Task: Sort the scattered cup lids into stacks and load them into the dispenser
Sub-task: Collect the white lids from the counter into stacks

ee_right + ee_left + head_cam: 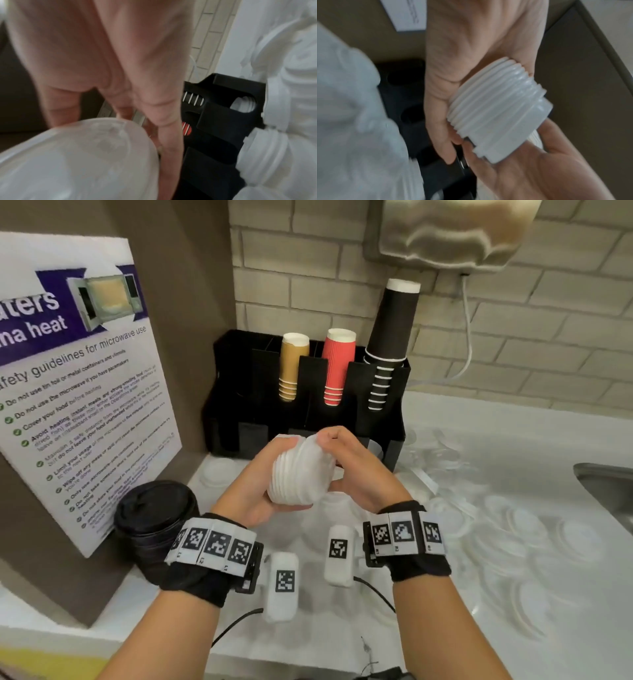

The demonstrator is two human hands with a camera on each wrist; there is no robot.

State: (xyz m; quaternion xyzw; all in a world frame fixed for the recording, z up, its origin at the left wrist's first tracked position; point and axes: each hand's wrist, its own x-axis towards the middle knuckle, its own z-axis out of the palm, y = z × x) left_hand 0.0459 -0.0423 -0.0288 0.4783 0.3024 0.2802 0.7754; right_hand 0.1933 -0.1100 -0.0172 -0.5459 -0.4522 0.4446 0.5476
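Note:
A stack of several white cup lids [300, 472] is held on its side in the air in front of the black dispenser [239, 392]. My left hand [257, 487] cups it from the left and below, fingers curled round the rims. My right hand [352, 463] grips the other end, thumb on top. In the left wrist view the ribbed stack [496, 111] lies between my left palm [462, 67] and my right hand [530, 169]. In the right wrist view the top lid [77, 162] sits under my right fingers [163, 108]. Loose white lids [513, 529] lie scattered on the counter.
The dispenser's upper slots hold tan [291, 364], red [337, 364] and black cups [390, 337]. A stack of black lids [154, 515] stands at the left by a microwave safety sign [78, 392]. A sink edge [606, 491] is at the right.

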